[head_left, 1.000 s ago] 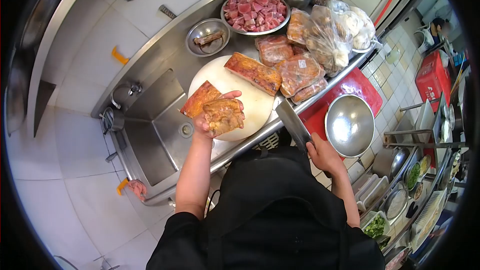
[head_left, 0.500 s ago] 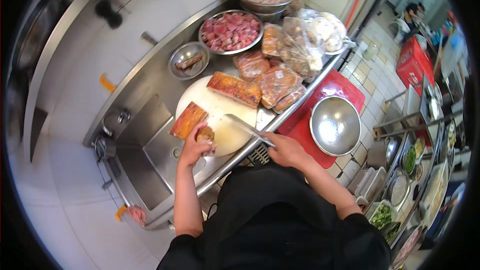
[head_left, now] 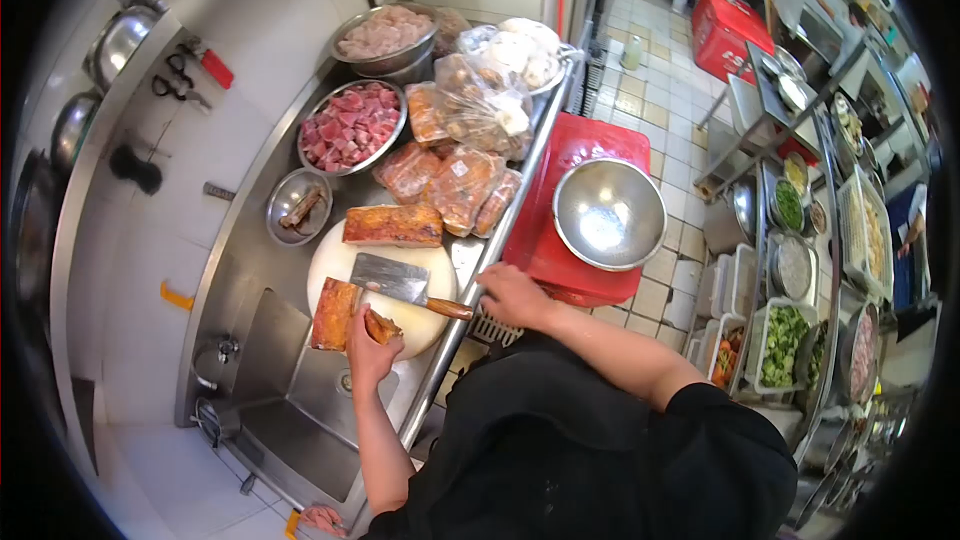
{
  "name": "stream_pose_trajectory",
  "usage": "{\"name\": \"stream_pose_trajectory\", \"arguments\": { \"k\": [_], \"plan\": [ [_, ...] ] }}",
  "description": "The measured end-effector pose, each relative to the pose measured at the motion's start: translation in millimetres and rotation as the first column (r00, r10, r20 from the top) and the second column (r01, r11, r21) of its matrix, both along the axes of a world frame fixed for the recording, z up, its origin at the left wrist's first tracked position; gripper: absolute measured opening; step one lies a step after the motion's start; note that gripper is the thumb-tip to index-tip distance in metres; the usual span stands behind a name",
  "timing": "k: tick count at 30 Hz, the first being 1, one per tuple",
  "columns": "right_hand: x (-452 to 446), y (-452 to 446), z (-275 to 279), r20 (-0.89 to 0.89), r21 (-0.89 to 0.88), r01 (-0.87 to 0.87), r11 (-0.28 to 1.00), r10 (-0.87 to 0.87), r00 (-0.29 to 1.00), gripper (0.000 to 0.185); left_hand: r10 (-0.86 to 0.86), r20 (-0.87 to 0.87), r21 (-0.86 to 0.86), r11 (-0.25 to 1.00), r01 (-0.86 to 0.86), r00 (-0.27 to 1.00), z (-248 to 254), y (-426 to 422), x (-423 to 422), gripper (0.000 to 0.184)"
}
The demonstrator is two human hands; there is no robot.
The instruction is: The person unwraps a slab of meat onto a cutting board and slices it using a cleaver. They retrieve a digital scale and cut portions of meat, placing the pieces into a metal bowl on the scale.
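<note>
My left hand [head_left: 370, 352] is closed around a small browned chunk of meat [head_left: 381, 327] at the near left of the round white cutting board [head_left: 423, 258]. Touching its fingers is a larger block of browned meat [head_left: 334, 315], partly over the board's edge. A cleaver [head_left: 392, 278] lies flat mid-board, its wooden handle pointing right. Just beyond the handle's end, my right hand [head_left: 512, 296] hovers by the counter's front edge, empty, fingers loosely apart. Behind the cleaver rests a long browned slab [head_left: 393, 226].
Bowls of diced red meat [head_left: 352, 127] and pale meat [head_left: 385, 35] stand behind, beside bagged meat [head_left: 465, 185]. A small bowl [head_left: 299, 207] holds dark pieces. Left is the sink [head_left: 265, 340]; right, a steel bowl [head_left: 609, 214] sits on a red surface [head_left: 540, 240].
My right hand has let go of the cleaver, which now lies on the board, and has moved off to the right. My left hand still holds the meat chunk. The view has turned rightward.
</note>
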State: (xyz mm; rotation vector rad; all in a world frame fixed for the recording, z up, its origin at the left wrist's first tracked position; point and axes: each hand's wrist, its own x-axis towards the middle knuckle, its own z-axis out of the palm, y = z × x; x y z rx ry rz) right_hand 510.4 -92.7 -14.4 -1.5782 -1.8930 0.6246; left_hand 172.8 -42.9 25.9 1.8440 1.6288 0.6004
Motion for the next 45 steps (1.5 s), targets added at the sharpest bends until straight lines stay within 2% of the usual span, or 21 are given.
{"name": "stream_pose_trajectory", "arguments": {
  "k": [5, 7, 11, 13, 14, 15, 17, 19, 22, 24, 27, 28, 30, 32, 35, 36, 37, 39, 42, 43, 45],
  "plan": [
    [118.2, -119.4, -40.8, 0.043, 0.005, 0.519, 0.855, -0.518, 0.854, 0.032, -0.211, -0.198, 0.084, 0.969, 0.231, 0.957, -17.3, 32.8, 16.1, 0.090],
    [154.0, -196.0, -73.3, -0.012, -0.070, 0.733, 0.677, -0.735, 0.678, 0.027, -0.255, -0.360, -0.058, 0.966, 0.251, 0.897, -22.7, 43.2, 21.5, 0.088],
    [174.5, -400.3, -140.7, 0.224, -0.336, 0.931, 0.144, -0.948, 0.227, 0.024, -0.347, -0.400, 0.020, 0.922, 0.387, 0.848, -25.6, 51.7, 16.2, 0.090],
    [141.7, -533.8, -221.1, 0.522, -0.248, 0.941, -0.230, -0.850, -0.070, 0.022, -0.382, -0.323, 0.118, 0.891, 0.438, 0.866, -28.0, 58.2, 25.4, 0.091],
    [89.4, -588.2, -216.6, 0.571, -0.218, 0.934, -0.283, -0.813, -0.113, 0.027, -0.427, -0.326, 0.127, 0.865, 0.486, 0.844, -15.9, 61.7, 41.3, 0.092],
    [38.4, -620.2, -206.7, 0.615, -0.197, 0.922, -0.334, -0.775, -0.149, 0.031, -0.341, -0.083, 0.174, 0.920, 0.351, 0.936, -23.8, 60.1, 54.1, 0.087],
    [-44.2, -658.6, -157.9, 0.632, -0.624, 0.398, -0.672, -0.734, -0.249, 0.033, -0.343, -0.168, 0.185, 0.910, 0.371, 0.924, 3.5, 48.6, 100.1, 0.079],
    [-132.7, -722.1, -187.0, 0.553, -0.768, 0.250, -0.589, -0.808, -0.205, 0.023, -0.541, -0.004, 0.289, 0.804, 0.519, 0.841, -40.7, 72.3, 126.9, 0.071],
    [-226.3, -726.6, -210.4, 0.617, -0.717, 0.168, -0.676, -0.728, -0.299, 0.021, -0.652, -0.016, 0.312, 0.717, 0.623, 0.758, -6.7, 40.9, 193.1, 0.068],
    [-261.6, -734.8, -248.5, 0.508, -0.800, 0.252, -0.544, -0.838, -0.197, 0.021, -0.716, -0.080, 0.514, 0.566, 0.644, 0.693, 2.6, 20.1, 230.3, 0.052],
    [-256.2, -749.7, -318.3, 0.283, -0.792, 0.577, -0.198, -0.957, 0.061, 0.021, -0.744, -0.038, 0.500, 0.564, 0.657, 0.667, 6.4, -7.0, 257.3, 0.046],
    [-220.6, -743.4, -312.4, 0.227, -0.834, 0.503, -0.225, -0.972, -0.059, 0.021, -0.763, -0.038, 0.514, 0.539, 0.667, 0.646, 1.4, -10.9, 260.5, 0.046],
    [-136.7, -709.6, -255.7, 0.300, -0.878, 0.102, -0.467, -0.704, -0.643, 0.025, -0.732, -0.232, 0.404, 0.526, 0.749, 0.640, -8.7, -20.9, 271.0, 0.061],
    [-76.5, -714.6, -245.7, 0.170, -0.778, 0.421, -0.467, -0.801, -0.574, 0.028, -0.816, -0.186, 0.303, 0.482, 0.822, 0.547, 4.6, -52.7, 305.4, 0.052],
    [-6.7, -743.3, -168.6, 0.134, -0.786, 0.391, -0.479, -0.749, -0.649, 0.023, -0.798, -0.160, 0.169, 0.557, 0.813, 0.581, 1.6, -121.3, 368.0, 0.047],
    [4.7, -768.2, -184.7, 0.081, -0.684, 0.521, -0.510, -0.764, -0.640, 0.024, -0.811, -0.314, 0.106, 0.487, 0.867, 0.494, -4.9, -136.4, 395.5, 0.037],
    [11.1, -787.0, -193.5, 0.035, -0.560, 0.635, -0.532, -0.781, -0.624, 0.025, -0.921, -0.144, 0.105, 0.349, 0.931, 0.362, -66.2, -125.5, 432.0, 0.021],
    [14.3, -830.5, -159.9, 0.089, -0.551, 0.561, -0.618, -0.712, -0.696, 0.027, -0.966, -0.147, 0.168, 0.186, 0.968, 0.211, -21.3, -220.9, 483.2, 0.024],
    [-1.0, -895.2, -131.4, 0.133, -0.536, 0.436, -0.723, -0.582, -0.802, 0.028, -0.999, 0.009, 0.303, -0.049, 0.952, -0.054, -96.2, -272.8, 562.8, 0.011],
    [-12.1, -907.7, -129.4, 0.176, -0.505, 0.390, -0.770, -0.534, -0.827, 0.027, -0.974, 0.181, 0.221, -0.097, 0.970, -0.139, -101.5, -302.6, 582.6, 0.023],
    [-30.3, -924.7, -118.8, 0.156, -0.461, 0.327, -0.825, -0.438, -0.886, 0.029, -0.933, 0.204, 0.320, -0.222, 0.921, -0.296, -79.8, -372.0, 599.6, 0.045]
  ]
}}
